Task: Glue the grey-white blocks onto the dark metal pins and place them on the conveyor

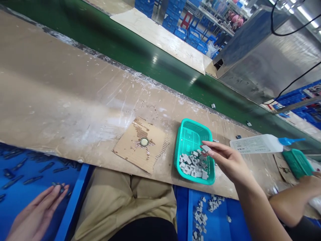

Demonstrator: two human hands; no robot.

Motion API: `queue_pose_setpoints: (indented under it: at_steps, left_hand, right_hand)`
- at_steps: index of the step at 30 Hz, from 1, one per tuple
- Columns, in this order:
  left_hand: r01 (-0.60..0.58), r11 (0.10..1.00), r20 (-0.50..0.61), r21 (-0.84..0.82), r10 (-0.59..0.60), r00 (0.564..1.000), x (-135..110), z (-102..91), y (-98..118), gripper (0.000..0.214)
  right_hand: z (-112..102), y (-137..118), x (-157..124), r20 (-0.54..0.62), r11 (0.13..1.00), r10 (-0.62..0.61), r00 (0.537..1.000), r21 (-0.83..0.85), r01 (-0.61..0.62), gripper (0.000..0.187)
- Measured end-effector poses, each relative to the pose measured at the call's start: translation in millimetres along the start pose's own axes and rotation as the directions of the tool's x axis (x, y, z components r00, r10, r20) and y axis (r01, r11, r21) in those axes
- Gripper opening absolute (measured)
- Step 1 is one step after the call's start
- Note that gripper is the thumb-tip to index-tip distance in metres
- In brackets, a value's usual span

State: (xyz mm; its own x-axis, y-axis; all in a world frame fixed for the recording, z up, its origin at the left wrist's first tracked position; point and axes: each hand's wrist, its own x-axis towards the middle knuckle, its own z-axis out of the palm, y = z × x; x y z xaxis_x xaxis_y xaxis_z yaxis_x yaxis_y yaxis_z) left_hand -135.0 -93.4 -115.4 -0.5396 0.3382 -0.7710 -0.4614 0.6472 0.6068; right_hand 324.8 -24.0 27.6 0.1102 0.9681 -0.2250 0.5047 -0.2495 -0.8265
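My right hand (225,159) pinches a small grey block (206,148) between thumb and fingertips, over the right side of a green plastic basket (178,150). Grey blocks (193,164) of the same kind lie heaped in the near half of that basket. At the lower left, my left hand (41,209) has its fingertips closed on a small dark part (61,188), mostly covered by the fingers. Below it a blue tray (37,192) holds many similar dark, slender parts (32,180).
A cardboard piece (132,147) with a bottle cap (144,142) and brown liquid stains lies on the bench. A white bottle with blue nozzle (258,144) lies beyond my right hand. Another person's arm (293,197) reaches in at right. A green belt (150,57) runs behind.
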Motion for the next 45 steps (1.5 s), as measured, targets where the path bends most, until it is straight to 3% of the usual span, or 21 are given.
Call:
queue_pose_setpoints:
  at_steps: [2,4,6,8,10,13,17,19,22,26,34,45]
  left_hand:
    - [0.179,0.943,-0.034,-0.279,-0.196,0.980,-21,11.3,14,0.030]
    - [0.234,0.871,-0.052,-0.433,-0.283,0.958,-42,20.4,26,0.038]
    - [0.288,0.794,0.033,-0.536,-0.322,0.946,-59,26.0,32,0.040]
    - [0.378,0.713,0.196,-0.590,-0.328,0.924,-71,29.7,30,0.042]
    - [0.453,0.684,0.340,-0.572,-0.304,0.890,-82,34.8,22,0.045]
    - [0.514,0.738,0.536,-0.437,-0.246,0.808,-96,48.9,8,0.036]
    - [0.542,0.777,0.765,-0.319,-0.127,0.632,-109,70.9,-6,0.003]
    - [0.538,0.785,0.815,-0.308,-0.074,0.574,-111,77.6,-9,0.015]
    - [0.530,0.801,0.848,-0.280,-0.053,0.527,-110,81.5,-11,0.020]
    - [0.532,0.803,0.858,-0.269,-0.051,0.512,-108,81.5,-12,0.019]
    - [0.530,0.798,0.852,-0.286,-0.042,0.522,-104,83.2,-16,0.023]
    - [0.529,0.806,0.850,-0.264,-0.065,0.523,-104,85.3,-16,0.027]
  right_hand:
    - [9,-5,5,0.024,0.990,0.032,0.999,0.135,-0.034,0.040]
    - [22,-13,10,0.062,0.983,0.009,0.998,0.185,-0.020,0.036]
    - [36,-23,14,0.094,0.984,-0.060,0.994,0.171,0.043,0.030]
    - [52,-34,18,0.106,0.978,-0.199,0.974,0.092,0.190,0.024]
    - [68,-43,23,0.131,0.916,-0.385,0.913,-0.066,0.396,0.019]
    - [95,-50,31,0.230,0.728,-0.573,0.787,-0.299,0.617,0.021]
    - [126,-46,42,0.278,0.622,-0.639,0.717,-0.362,0.695,0.023]
    - [135,-42,47,0.293,0.586,-0.661,0.691,-0.372,0.719,0.022]
    - [142,-38,51,0.324,0.517,-0.692,0.645,-0.400,0.757,0.021]
    - [143,-37,51,0.353,0.489,-0.694,0.628,-0.409,0.770,0.022]
    - [143,-34,51,0.384,0.481,-0.687,0.617,-0.397,0.782,0.023]
    - [142,-32,52,0.412,0.494,-0.663,0.626,-0.387,0.778,0.023]
